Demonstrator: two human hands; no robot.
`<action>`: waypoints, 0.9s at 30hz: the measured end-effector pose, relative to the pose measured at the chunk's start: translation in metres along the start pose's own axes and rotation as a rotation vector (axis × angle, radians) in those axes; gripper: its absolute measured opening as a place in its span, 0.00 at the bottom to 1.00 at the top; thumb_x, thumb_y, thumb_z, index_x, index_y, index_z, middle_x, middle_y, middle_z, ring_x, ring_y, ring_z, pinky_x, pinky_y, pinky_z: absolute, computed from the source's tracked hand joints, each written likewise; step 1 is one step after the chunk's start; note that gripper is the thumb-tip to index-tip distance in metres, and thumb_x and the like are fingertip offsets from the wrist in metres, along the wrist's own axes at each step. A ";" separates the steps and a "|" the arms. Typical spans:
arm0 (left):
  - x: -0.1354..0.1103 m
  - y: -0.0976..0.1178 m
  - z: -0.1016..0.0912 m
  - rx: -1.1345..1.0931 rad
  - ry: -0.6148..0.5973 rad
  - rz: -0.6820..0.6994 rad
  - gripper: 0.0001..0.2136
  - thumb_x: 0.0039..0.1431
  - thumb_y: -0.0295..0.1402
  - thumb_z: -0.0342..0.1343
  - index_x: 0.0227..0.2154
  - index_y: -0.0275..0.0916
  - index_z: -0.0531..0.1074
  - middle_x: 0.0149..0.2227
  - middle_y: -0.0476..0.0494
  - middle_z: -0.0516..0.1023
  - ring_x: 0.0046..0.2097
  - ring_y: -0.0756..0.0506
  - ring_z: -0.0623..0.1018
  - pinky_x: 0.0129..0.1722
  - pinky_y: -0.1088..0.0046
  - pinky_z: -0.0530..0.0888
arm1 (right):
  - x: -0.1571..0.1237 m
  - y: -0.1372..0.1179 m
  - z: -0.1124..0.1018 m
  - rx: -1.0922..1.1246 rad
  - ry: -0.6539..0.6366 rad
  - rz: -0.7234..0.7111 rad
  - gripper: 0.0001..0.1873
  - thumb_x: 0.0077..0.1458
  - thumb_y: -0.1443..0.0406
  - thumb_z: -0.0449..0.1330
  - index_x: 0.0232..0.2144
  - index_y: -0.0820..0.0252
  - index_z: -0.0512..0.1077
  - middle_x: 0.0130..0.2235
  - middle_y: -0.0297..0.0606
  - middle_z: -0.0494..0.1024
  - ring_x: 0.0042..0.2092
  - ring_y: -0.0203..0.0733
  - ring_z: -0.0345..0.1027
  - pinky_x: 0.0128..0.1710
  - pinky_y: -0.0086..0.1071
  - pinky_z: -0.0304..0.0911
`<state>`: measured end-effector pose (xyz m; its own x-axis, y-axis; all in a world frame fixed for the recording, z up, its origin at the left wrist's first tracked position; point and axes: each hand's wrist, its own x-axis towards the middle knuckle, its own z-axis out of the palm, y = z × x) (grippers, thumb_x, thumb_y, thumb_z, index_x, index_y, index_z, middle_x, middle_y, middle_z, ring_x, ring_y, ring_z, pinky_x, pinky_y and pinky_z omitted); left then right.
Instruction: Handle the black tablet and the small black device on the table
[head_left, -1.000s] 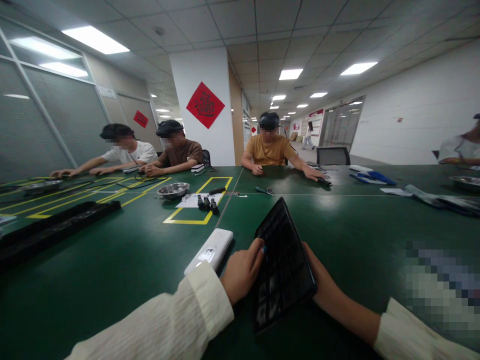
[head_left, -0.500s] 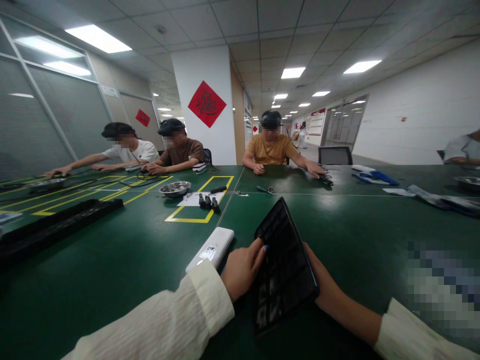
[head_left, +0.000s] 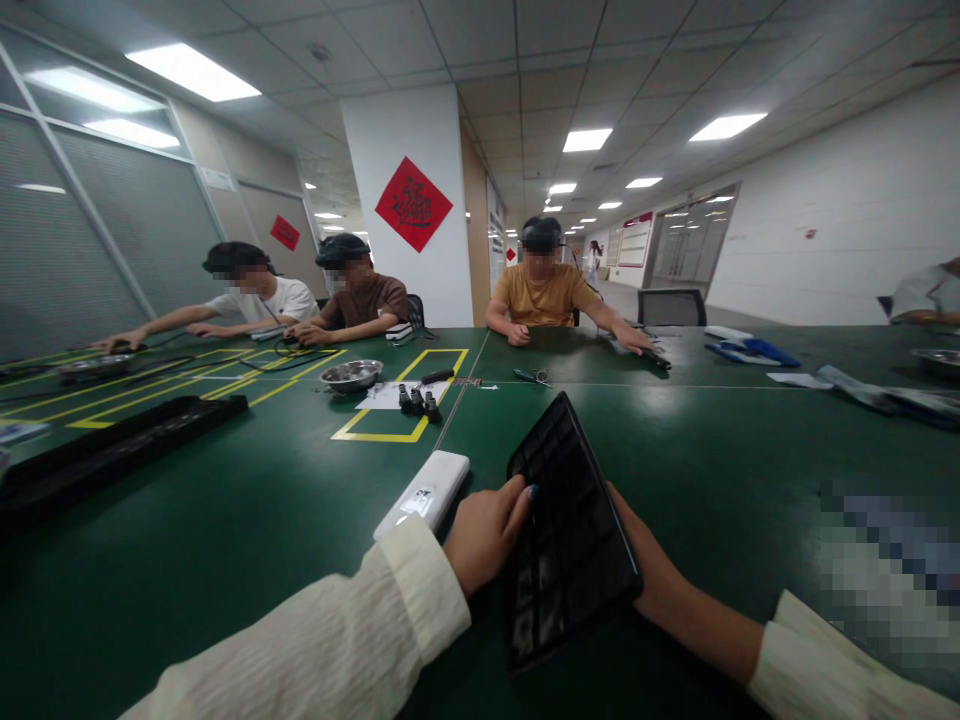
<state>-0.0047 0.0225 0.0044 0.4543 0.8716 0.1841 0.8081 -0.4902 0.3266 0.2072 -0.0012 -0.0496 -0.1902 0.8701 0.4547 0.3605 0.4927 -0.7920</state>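
Observation:
A black tablet with a dark, reflective screen is tilted up above the green table. My left hand grips its left edge, the thumb lying over the screen side. Behind the right edge, my right hand holds the tablet from the back, and most of its fingers are hidden. A white power bank, or a similar flat white case, lies on the table just beyond my left wrist.
Ahead are a metal bowl, several black cylindrical parts by a paper sheet, and pliers. A long black tray lies at left. Across the table a person in a yellow shirt reaches toward a dark tool; other people sit at both sides.
My hands and the tablet stay almost in the same pose. Far back in the corridor, a walking person has shifted a little to the left.

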 end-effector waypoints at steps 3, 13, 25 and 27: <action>-0.002 0.001 -0.001 0.016 0.006 0.038 0.16 0.65 0.39 0.30 0.37 0.41 0.63 0.28 0.47 0.73 0.32 0.46 0.74 0.30 0.73 0.62 | 0.000 0.001 0.000 -0.011 0.022 -0.006 0.21 0.58 0.62 0.48 0.54 0.58 0.58 0.53 0.45 0.67 0.53 0.46 0.62 0.50 0.40 0.62; 0.000 0.000 -0.001 -0.112 -0.004 -0.004 0.24 0.64 0.44 0.29 0.26 0.40 0.66 0.27 0.47 0.73 0.30 0.48 0.73 0.30 0.74 0.62 | 0.002 -0.007 -0.001 -0.035 0.016 0.021 0.19 0.57 0.62 0.49 0.50 0.60 0.61 0.50 0.46 0.69 0.49 0.45 0.66 0.48 0.38 0.63; -0.001 0.002 0.000 -0.118 -0.004 -0.036 0.24 0.64 0.43 0.29 0.24 0.39 0.65 0.26 0.46 0.73 0.30 0.48 0.73 0.30 0.74 0.62 | 0.001 -0.004 0.000 -0.017 0.009 0.011 0.19 0.58 0.62 0.49 0.52 0.59 0.60 0.52 0.46 0.67 0.53 0.46 0.62 0.50 0.38 0.62; -0.001 0.002 0.001 -0.123 0.020 -0.063 0.22 0.64 0.44 0.30 0.26 0.39 0.65 0.27 0.46 0.73 0.30 0.47 0.73 0.30 0.74 0.62 | 0.001 -0.006 -0.001 -0.014 0.002 0.016 0.20 0.58 0.62 0.49 0.52 0.59 0.59 0.52 0.46 0.67 0.52 0.45 0.63 0.51 0.39 0.61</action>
<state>-0.0032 0.0208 0.0037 0.3955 0.9011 0.1775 0.7823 -0.4318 0.4489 0.2054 -0.0034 -0.0436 -0.1821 0.8780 0.4427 0.3765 0.4781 -0.7935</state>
